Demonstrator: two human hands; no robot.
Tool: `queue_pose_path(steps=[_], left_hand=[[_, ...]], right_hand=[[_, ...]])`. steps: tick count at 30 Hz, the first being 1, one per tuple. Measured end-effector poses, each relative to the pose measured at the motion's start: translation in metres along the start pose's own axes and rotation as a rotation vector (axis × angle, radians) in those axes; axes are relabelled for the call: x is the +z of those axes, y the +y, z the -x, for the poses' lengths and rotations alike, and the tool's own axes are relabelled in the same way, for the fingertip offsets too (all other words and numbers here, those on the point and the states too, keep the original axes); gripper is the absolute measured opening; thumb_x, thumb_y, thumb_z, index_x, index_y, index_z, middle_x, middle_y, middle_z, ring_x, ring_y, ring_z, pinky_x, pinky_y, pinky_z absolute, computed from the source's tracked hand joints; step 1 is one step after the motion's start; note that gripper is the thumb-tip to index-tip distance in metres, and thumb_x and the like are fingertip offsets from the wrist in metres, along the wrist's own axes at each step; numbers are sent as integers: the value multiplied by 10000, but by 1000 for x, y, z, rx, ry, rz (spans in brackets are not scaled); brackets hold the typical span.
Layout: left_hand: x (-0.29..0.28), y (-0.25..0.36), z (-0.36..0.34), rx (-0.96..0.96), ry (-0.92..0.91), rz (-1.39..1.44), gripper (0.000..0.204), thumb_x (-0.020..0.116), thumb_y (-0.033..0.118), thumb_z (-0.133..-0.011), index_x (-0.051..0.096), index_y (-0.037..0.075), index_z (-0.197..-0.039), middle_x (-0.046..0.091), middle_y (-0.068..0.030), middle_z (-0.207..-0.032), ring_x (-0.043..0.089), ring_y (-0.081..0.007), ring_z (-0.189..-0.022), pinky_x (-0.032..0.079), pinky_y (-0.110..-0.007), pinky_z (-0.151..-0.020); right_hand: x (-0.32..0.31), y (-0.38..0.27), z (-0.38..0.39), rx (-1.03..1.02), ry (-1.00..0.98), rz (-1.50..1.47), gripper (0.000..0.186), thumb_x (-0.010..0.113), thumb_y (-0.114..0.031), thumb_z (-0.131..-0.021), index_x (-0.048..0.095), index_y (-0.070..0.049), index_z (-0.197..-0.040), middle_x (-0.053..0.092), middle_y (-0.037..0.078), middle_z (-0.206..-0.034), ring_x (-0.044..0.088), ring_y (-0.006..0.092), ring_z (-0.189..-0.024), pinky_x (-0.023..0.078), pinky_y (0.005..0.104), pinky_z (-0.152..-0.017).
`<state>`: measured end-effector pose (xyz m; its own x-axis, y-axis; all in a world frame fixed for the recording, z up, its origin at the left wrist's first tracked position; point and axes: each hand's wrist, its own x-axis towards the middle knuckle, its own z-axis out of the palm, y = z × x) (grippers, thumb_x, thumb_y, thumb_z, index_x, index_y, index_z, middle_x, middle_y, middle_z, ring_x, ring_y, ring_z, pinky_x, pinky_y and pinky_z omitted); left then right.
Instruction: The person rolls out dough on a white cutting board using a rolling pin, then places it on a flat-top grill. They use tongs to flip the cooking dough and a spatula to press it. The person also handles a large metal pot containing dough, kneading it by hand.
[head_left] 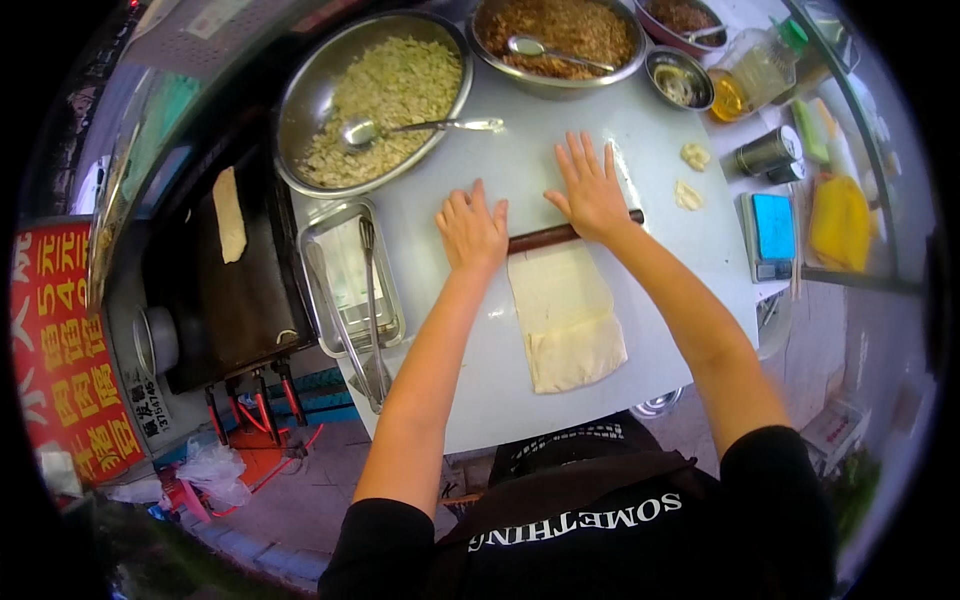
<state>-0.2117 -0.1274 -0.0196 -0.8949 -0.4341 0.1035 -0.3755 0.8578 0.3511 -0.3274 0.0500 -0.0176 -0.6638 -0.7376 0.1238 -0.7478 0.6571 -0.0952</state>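
Observation:
A wooden rolling pin (541, 239) lies across the far end of a long, flattened sheet of pale dough (565, 315) on the light work board (470, 410). My left hand (473, 230) rests on the pin's left end with fingers apart and slightly bent. My right hand (590, 192) presses its palm on the pin near the right end, fingers spread and stretched forward. Neither hand is wrapped round the pin. Two small dough lumps (694, 155) sit beyond my right hand.
At the back stand steel bowls of pale filling (390, 85) and brown filling (565, 25), and an oil jug (750, 75). A tray with tongs (340, 280) and a dark griddle (230, 310) with dough are left; a blue-topped scale (770, 230) and yellow cloth (838, 220) are right.

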Motion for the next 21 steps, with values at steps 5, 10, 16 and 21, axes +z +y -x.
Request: queue_pose_path(steps=[5, 10, 16, 21], left_hand=[[10, -2, 61, 148, 94, -115, 517, 536, 376, -918, 504, 54, -1321, 418, -199, -1392, 343, -372, -1312, 223, -540, -1080], [-13, -9, 0, 52, 206, -34, 404, 578, 338, -895, 573, 42, -1170, 509, -182, -1280, 475, -365, -1180, 350, -498, -987], [-11, -9, 70, -193, -330, 388, 224, 686, 159, -809, 564, 8, -920, 604, -161, -893, 599, -354, -867, 480, -440, -730], [9, 8, 69, -207, -18, 388, 271, 733, 119, -720, 648, 13, -955, 650, -121, -800, 631, -297, -769, 507, -398, -707]], right_hand=[[-2, -22, 64, -19, -106, -43, 790, 533, -549, -876, 323, -49, -1451, 208, 171, -1545, 145, 362, -1437, 96, 608, -1127], [-20, -12, -15, 85, 199, 30, 645, 566, -490, -883, 477, -38, -1334, 392, 164, -1451, 346, 335, -1353, 246, 557, -1103], [-34, -28, 49, 296, -528, -232, 311, 729, -267, -764, 622, -37, -943, 629, 140, -848, 609, 338, -806, 502, 420, -740], [-1, -42, 43, 240, 126, -401, 332, 799, -176, -684, 639, -39, -940, 633, 137, -879, 615, 324, -852, 498, 413, -763]])
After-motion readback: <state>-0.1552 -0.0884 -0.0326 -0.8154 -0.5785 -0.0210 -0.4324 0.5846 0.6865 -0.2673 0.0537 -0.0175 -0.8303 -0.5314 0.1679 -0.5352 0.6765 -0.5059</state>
